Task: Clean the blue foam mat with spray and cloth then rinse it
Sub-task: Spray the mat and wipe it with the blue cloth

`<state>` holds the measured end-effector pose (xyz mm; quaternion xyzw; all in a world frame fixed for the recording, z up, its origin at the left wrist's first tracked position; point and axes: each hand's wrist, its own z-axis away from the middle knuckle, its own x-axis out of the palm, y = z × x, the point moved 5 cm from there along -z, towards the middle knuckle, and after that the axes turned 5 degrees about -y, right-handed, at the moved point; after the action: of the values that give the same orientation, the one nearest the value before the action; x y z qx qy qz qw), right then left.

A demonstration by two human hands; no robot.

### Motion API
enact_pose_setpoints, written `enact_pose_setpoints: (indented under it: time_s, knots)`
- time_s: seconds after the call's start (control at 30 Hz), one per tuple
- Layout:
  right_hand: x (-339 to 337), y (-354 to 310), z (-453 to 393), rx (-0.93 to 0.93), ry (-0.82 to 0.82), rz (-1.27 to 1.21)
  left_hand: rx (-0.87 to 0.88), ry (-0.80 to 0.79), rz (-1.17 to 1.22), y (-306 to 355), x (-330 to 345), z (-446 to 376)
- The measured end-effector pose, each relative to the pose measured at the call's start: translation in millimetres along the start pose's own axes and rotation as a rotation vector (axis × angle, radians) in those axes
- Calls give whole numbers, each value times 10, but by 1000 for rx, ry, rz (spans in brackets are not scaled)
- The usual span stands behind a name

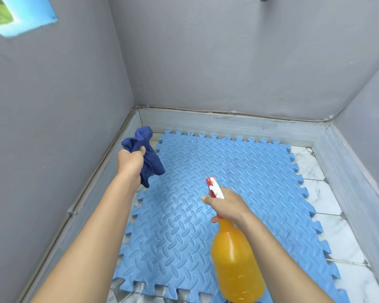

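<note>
A light blue foam mat (245, 171) with puzzle edges and a ridged pattern lies flat on the tiled floor. My left hand (130, 161) grips a bunched dark blue cloth (148, 154) above the mat's far left corner. My right hand (227, 206) holds an orange spray bottle (235, 265) by its neck, over the middle of the mat. The bottle's red and white nozzle (213, 186) points away from me toward the far part of the mat.
Grey walls (228, 62) close in on three sides, with a raised grey skirting (228, 125) along their base. White marble-look floor tiles (328, 206) show to the right of the mat. A small window opening (15, 16) sits high on the left wall.
</note>
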<state>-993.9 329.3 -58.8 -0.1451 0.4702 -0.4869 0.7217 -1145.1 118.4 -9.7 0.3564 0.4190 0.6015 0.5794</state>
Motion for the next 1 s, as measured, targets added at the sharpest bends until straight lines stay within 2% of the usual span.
enact_pose_setpoints:
  time_s: [0.13, 0.23, 0.4, 0.5, 0.67, 0.77, 0.9, 1.0]
  knots:
    - [16, -1, 23, -43, 74, 53, -44, -7, 74, 3, 4, 86]
    - [19, 10, 103, -30, 147, -75, -78, -29, 124, -3, 56, 138]
    - [49, 41, 149, -71, 79, -367, 0, -51, -11, 90, 147, 239]
    - [9, 53, 175, -64, 140, -397, 47, -59, -82, 129, 170, 290]
    - [47, 29, 139, -54, 73, -391, 56, -73, -62, 136, 156, 319]
    - [-50, 149, 134, 14, 180, -419, 39, -75, -63, 115, 141, 296]
    - [-358, 577, 115, 177, 259, -691, 46, -70, -129, 64, 130, 213]
    - [-683, 881, 186, 231, 454, -750, 37, -101, -123, -20, 178, 184]
